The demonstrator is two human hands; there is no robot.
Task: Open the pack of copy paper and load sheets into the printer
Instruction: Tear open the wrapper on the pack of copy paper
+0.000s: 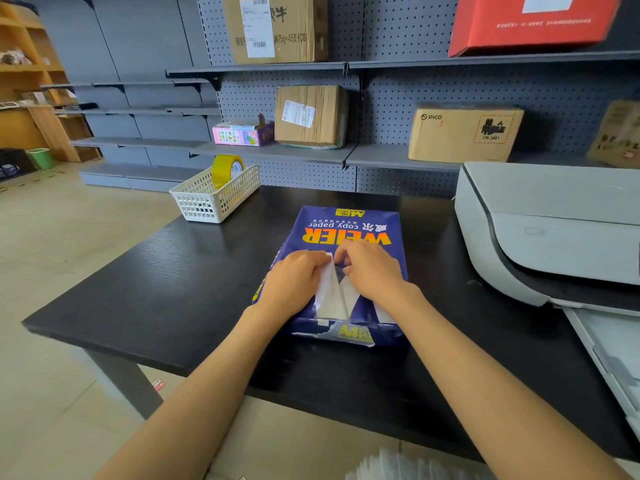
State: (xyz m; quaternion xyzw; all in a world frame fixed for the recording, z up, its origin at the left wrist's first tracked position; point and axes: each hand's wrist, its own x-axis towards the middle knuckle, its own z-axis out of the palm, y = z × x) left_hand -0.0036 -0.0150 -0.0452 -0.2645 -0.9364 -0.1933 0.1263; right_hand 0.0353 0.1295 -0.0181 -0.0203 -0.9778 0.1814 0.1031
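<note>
A blue pack of copy paper (346, 226) lies flat in the middle of the black table (166, 292), its orange lettering upside down to me. The wrapper is torn open along the top near me, and white sheets (332, 299) show in the gap. My left hand (294, 282) grips the left flap of the torn wrapper. My right hand (370, 268) grips the right flap. A grey-white printer (554, 230) stands on the table's right side, with its paper tray (609, 355) sticking out toward me.
A white plastic basket (211, 199) holding a roll of yellow tape (227, 169) sits at the table's back left corner. Grey pegboard shelves behind carry cardboard boxes (464, 135) and a red box (530, 22). Open floor lies to the left.
</note>
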